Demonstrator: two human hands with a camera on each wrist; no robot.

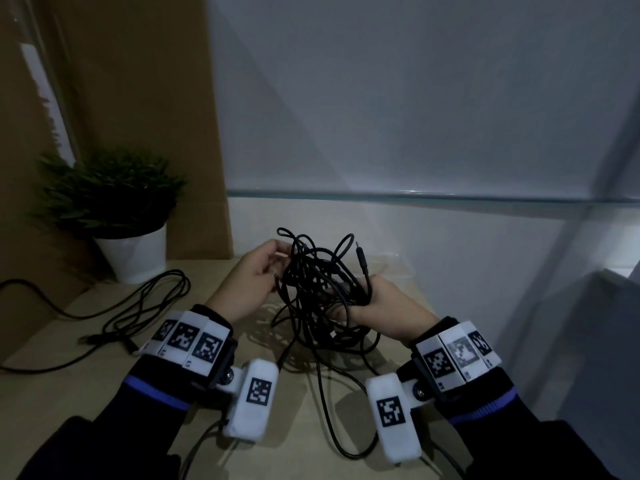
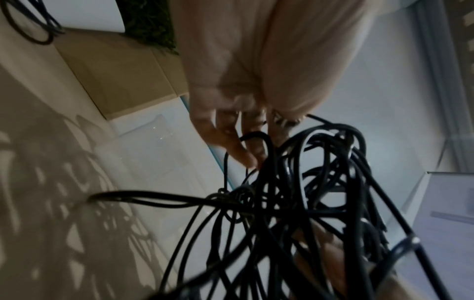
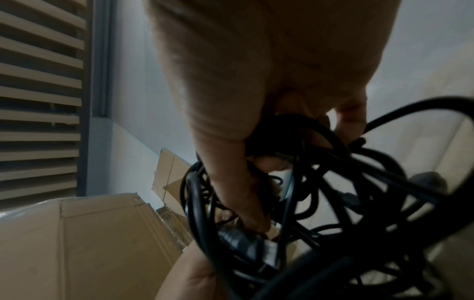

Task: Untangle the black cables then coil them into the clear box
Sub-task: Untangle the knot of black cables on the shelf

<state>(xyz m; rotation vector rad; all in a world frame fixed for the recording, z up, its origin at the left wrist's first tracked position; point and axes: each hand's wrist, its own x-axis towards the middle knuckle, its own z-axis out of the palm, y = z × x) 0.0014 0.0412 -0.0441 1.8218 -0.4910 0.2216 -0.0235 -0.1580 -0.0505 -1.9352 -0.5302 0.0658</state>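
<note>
A tangled bundle of thin black cables (image 1: 318,289) is lifted above the pale wooden table (image 1: 311,403), the right hand (image 1: 384,306) closed around it in a firm grip, left hand (image 1: 249,282) fingers pinching a loop.

- An office or storage corner, dimly lit.
- Wooden desk (image 1: 104,386) against a white wall (image 1: 415,98).
- Potted plant (image 1: 114,209) far left.
- Cardboard boxes (image 3: 102,233); slatted blinds (image 3: 38,101).

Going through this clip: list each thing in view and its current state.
Cable tangle: still knotted, lifted between both hands.
Left hand: fingers touch a loop.
Right hand: grips the bundle.
Clear box: behind the tangle, no coil visible inside.
Separate cable: loose on the table.
Potted plant: upright.
</note>
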